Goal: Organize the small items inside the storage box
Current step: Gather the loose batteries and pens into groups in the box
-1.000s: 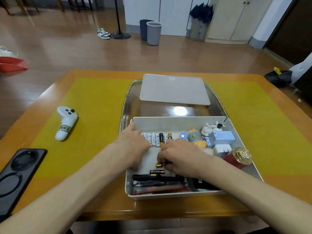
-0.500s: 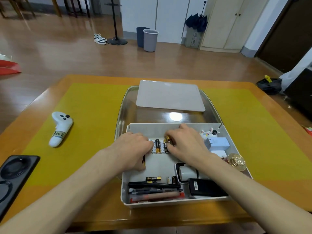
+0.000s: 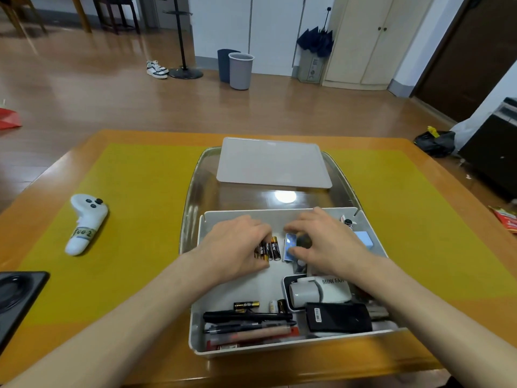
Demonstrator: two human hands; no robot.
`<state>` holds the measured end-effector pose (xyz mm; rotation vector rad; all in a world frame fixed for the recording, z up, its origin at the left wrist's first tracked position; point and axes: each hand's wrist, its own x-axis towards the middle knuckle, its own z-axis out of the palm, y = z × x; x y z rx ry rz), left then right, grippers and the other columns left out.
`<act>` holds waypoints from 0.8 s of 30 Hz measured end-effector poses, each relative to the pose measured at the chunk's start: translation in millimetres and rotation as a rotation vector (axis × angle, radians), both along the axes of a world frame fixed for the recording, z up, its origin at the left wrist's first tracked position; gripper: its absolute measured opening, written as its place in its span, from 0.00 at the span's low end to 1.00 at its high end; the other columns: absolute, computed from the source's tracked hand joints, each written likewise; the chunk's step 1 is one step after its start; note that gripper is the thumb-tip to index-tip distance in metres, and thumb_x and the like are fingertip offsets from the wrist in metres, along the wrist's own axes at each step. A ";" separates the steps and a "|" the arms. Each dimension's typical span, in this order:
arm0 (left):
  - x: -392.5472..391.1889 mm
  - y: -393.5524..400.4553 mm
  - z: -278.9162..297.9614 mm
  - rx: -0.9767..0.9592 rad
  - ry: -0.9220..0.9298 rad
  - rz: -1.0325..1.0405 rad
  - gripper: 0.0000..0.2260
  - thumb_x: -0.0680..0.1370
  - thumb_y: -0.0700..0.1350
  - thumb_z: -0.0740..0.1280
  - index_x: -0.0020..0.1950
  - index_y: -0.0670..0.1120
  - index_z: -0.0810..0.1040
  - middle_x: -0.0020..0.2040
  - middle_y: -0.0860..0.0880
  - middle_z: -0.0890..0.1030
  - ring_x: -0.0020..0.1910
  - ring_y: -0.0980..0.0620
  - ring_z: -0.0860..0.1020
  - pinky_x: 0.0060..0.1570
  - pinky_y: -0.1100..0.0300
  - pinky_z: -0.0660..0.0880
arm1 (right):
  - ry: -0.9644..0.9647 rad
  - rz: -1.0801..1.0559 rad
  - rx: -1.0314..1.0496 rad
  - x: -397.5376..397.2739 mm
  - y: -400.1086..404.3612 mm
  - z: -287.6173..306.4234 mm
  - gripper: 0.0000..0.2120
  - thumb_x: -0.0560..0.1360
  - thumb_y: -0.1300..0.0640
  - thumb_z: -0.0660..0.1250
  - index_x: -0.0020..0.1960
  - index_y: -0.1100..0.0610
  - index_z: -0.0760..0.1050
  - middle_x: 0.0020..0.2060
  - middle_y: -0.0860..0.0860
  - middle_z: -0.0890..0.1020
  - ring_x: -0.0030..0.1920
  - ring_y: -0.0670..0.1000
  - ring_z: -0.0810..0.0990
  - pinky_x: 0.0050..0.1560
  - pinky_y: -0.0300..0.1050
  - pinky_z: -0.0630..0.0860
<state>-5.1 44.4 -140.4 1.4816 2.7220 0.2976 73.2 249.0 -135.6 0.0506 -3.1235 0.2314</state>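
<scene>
The white storage box (image 3: 195,317) sits at the near edge of the table. At its far end, a row of black-and-gold batteries (image 3: 272,248) lies side by side. My left hand (image 3: 235,245) rests on the left part of that row with its fingers curled over the batteries. My right hand (image 3: 326,242) is just right of the row, thumb and forefinger around a small blue item (image 3: 289,245). It hides the small figures beneath. Near the front lie pens (image 3: 249,324), a loose battery (image 3: 246,305), a white mini fan (image 3: 319,291) and a black device (image 3: 338,317).
The box stands in a shiny tray (image 3: 193,191), with the box's white lid (image 3: 272,162) lying at the tray's far end. A blue adapter (image 3: 363,238) sits by the box's right wall. A white controller (image 3: 85,222) and a black case (image 3: 16,292) lie on the yellow mat to the left.
My right hand has moved right from the battery row to the small blue item. My left hand has slid right onto the batteries. The view has tilted up a little.
</scene>
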 end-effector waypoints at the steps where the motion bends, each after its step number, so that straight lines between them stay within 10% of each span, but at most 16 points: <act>1: -0.2 6.7 -2.5 0.030 -0.012 0.007 0.16 0.73 0.59 0.72 0.54 0.54 0.74 0.52 0.55 0.78 0.56 0.51 0.74 0.48 0.53 0.74 | -0.028 0.006 0.012 0.1 1.6 0.7 0.20 0.74 0.42 0.69 0.64 0.46 0.78 0.53 0.42 0.79 0.58 0.49 0.71 0.53 0.53 0.76; 12: -8.1 50.4 -24.0 0.030 0.010 0.029 0.22 0.71 0.60 0.72 0.58 0.50 0.72 0.53 0.49 0.81 0.54 0.43 0.78 0.44 0.50 0.74 | -0.040 -0.027 0.154 -7.0 -7.0 -4.9 0.24 0.67 0.36 0.72 0.57 0.48 0.77 0.48 0.47 0.76 0.58 0.51 0.71 0.42 0.45 0.64; 24: -5.3 49.6 -29.1 -0.037 0.019 0.017 0.21 0.72 0.59 0.73 0.57 0.51 0.71 0.52 0.50 0.79 0.55 0.45 0.77 0.39 0.53 0.69 | 0.009 -0.131 0.048 -1.1 -1.2 -21.0 0.21 0.66 0.41 0.72 0.54 0.50 0.79 0.52 0.46 0.75 0.58 0.51 0.70 0.48 0.49 0.76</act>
